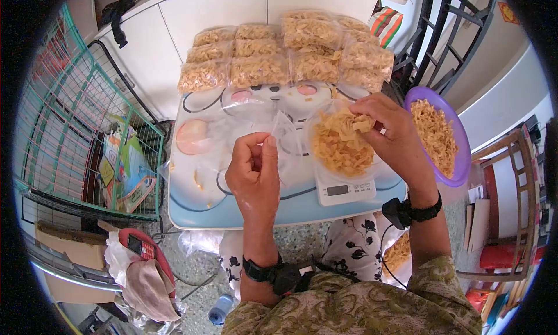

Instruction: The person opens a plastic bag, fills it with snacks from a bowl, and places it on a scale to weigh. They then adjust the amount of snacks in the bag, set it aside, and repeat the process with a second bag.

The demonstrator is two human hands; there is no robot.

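Pinching: left hand point(253, 172), thumb and forefinger closed on the mouth edge of the clear bag point(285, 134).
Bag: heaped with yellow chips point(340, 149), sitting on the digital scale point(344, 191) near the front edge of the table point(197, 207).
Holding: right hand point(390, 134), fingertips closed on one chip piece point(364, 124) just above the bag.
Far right: purple bowl point(463, 160) of more chips, beside the table.

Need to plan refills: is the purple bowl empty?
No, the purple bowl holds a heap of fried pieces.
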